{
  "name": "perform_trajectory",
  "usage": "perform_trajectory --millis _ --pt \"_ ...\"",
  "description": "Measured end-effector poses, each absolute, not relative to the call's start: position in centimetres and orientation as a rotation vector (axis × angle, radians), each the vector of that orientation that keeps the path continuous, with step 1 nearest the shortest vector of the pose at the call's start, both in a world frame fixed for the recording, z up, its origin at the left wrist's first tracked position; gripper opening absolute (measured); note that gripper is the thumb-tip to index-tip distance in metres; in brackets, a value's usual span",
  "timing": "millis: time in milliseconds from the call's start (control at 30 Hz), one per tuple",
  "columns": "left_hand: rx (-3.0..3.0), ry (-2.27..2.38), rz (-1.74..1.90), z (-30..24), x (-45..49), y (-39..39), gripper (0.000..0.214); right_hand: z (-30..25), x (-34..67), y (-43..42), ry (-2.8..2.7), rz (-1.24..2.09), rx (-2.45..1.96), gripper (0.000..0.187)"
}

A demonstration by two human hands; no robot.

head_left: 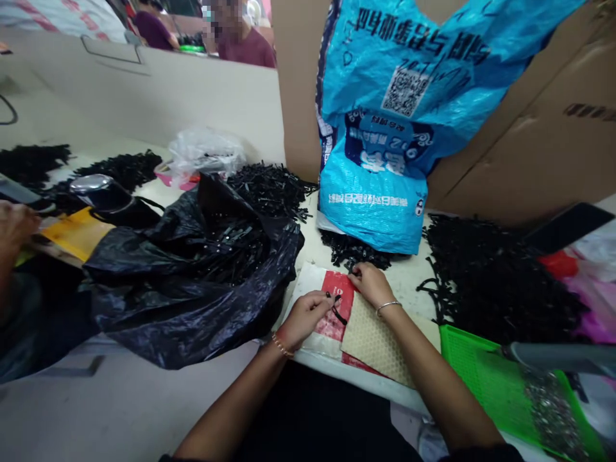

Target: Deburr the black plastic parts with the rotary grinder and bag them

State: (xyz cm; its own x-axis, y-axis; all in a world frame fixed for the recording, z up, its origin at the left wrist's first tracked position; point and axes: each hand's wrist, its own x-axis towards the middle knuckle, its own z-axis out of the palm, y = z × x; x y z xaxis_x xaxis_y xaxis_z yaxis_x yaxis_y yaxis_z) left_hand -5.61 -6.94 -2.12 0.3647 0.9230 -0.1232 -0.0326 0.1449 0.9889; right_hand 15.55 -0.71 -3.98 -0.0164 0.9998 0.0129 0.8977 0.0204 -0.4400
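While pinching a black strip (337,311), hands between bag (192,276) and tray (486,378).

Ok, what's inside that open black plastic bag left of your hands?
The black plastic bag gapes open, showing a heap of small black strips like the one in the left hand. The bag's folds cover whatever lies deeper, so how full it is cannot be seen.

Small assembly or piece-work workshop. Indicated by: heaps of small black parts (486,276) piled loose across a pale surface (144,410); a black bin bag (192,276) filled with more of them; a green tray (486,378) of small metal pieces; stacked cardboard boxes (539,141) behind; a blue woven sack (394,128); further people seated beyond a low partition (158,96).
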Motion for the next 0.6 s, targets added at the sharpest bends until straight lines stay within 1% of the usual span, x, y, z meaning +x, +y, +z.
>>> perform_trajectory --millis 67,167,233,367,433,500,600 --pt "1.241 0.944 0.868 -2.5 -5.7 -6.3 0.037 -4.2 15.8 -0.5 -1.987 0.477 -1.935 0.003" --pt "1.203 0.919 0.870 -3.0 -5.5 -5.6 0.036 -3.9 16.3 -0.5 -1.989 0.560 -1.888 0.006" --pt "1.141 0.911 0.874 -3.2 -5.4 -5.5 0.037 -3.2 16.6 -1.1 -1.972 0.613 -1.861 0.003" --pt "0.811 0.809 0.735 -2.5 -5.6 -6.2 0.038 -1.0 16.5 -4.8 -1.745 0.719 -1.533 0.017" --pt "0.654 0.693 0.636 -1.7 -5.6 -6.9 0.040 0.0 16.2 -7.4 -1.694 0.710 -1.358 0.018" --pt "0.615 0.602 0.594 -0.6 -5.4 -7.5 0.038 1.0 16.1 -9.7 -1.825 0.643 -1.289 0.013" --pt "0.700 0.609 0.584 0.6 -4.6 -8.5 0.035 1.9 16.3 -12.0 -2.083 0.507 -1.241 0.014"
